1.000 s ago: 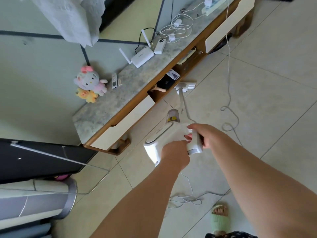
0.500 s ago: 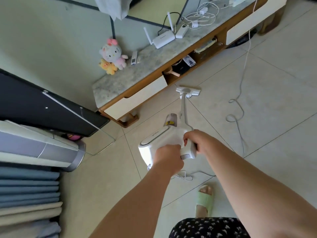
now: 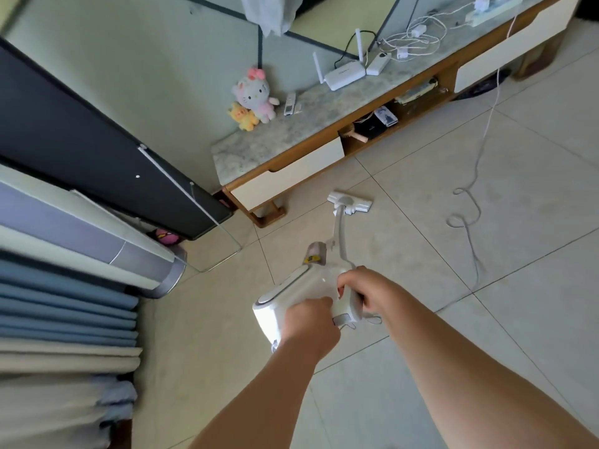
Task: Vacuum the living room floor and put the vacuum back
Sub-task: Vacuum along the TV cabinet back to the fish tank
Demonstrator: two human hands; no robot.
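Note:
I hold a white stick vacuum [image 3: 301, 293] with both hands over the pale tiled floor [image 3: 405, 196]. My left hand [image 3: 309, 325] grips the rear of the body from below. My right hand [image 3: 361, 288] curls round the handle just ahead of it. The thin tube runs forward and down to the floor head [image 3: 350, 202], which lies flat on the tiles just in front of the left end of the TV cabinet [image 3: 285, 179]. The vacuum's white power cord [image 3: 470, 202] trails in loops over the floor to the right.
The cabinet top carries two plush toys [image 3: 254, 98], a remote, a router [image 3: 343, 74] and tangled cables. A black panel [image 3: 97, 157] leans at the left, beside a standing air conditioner [image 3: 97, 251] and curtains [image 3: 64, 319]. A pink ball [image 3: 167, 236] lies under the panel.
The vacuum head has slid left along the cabinet front, from the open shelf to the cabinet's left end. My view swung left, revealing the curtains. Both hands kept their grip.

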